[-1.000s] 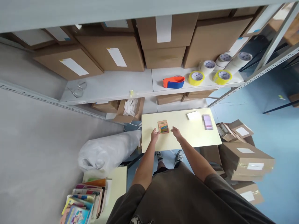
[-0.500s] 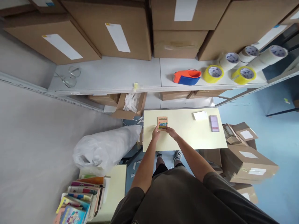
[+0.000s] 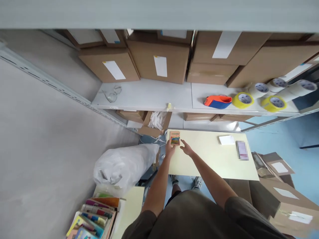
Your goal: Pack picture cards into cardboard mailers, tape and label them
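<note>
A small book (image 3: 175,138) with an orange-tan cover and a colourful landscape picture is at the left end of the pale yellow table (image 3: 199,152). My left hand (image 3: 170,149) grips its lower left corner, thumb over the cover. Whether the book rests on the table or is slightly raised, I cannot tell. Just right of the book is my right hand (image 3: 186,147), its fingers apart and nothing in them. A small gap separates it from the cover.
Toward the table's right lie a white pad (image 3: 226,140) and a blurred purple item (image 3: 242,150). The shelf above holds a tape dispenser (image 3: 217,101), tape rolls (image 3: 243,100) and cartons (image 3: 159,61). Left are a plastic-wrapped bundle (image 3: 122,166) and stacked books (image 3: 97,212).
The book has moved left along the table with my left hand. My right hand has let go of its lower right corner and opened. The camera view has shifted up and left.
</note>
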### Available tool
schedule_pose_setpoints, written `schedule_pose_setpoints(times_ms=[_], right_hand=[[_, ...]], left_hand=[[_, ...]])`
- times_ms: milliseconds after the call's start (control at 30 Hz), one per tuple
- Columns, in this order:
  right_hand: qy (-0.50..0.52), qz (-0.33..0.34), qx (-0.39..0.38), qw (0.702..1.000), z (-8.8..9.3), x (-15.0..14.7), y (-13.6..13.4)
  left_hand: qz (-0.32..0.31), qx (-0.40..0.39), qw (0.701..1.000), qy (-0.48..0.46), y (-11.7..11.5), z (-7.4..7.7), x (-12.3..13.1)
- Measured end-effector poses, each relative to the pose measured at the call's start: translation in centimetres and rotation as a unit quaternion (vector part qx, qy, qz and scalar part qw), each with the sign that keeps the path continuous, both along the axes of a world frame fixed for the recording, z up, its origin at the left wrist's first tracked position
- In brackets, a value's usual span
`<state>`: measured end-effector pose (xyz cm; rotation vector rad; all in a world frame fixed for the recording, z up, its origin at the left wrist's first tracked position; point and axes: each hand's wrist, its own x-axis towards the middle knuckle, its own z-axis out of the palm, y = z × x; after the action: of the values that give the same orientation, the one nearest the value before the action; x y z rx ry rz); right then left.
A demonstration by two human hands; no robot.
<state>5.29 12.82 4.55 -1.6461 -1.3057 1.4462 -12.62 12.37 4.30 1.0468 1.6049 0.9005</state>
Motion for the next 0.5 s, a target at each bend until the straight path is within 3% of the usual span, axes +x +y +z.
schedule_pose_setpoints(times_ms=[133,267,400,500], right_hand=[[-0.070,-0.043,0.076,0.994,4.6,4.2,-1.6],[-0.118,-0.108,0.158,0.974,9.8,9.1,-3.2],[-0.158,-0.137,0.220,0.953,14.1,13.7,-3.5],[-0.168,-0.153,0.255,0.940,16.2,16.7,-2.7]], left_hand=[[-0.010,0.054,0.998,0.008,-2.2,2.8,0.8],[-0.049,0.105,0.993,0.027,-3.2,5.9,4.0],[-0.143,0.180,0.971,0.063,-1.7,10.0,8.5],[-0.168,0.225,0.958,0.056,0.6,13.0,11.5]])
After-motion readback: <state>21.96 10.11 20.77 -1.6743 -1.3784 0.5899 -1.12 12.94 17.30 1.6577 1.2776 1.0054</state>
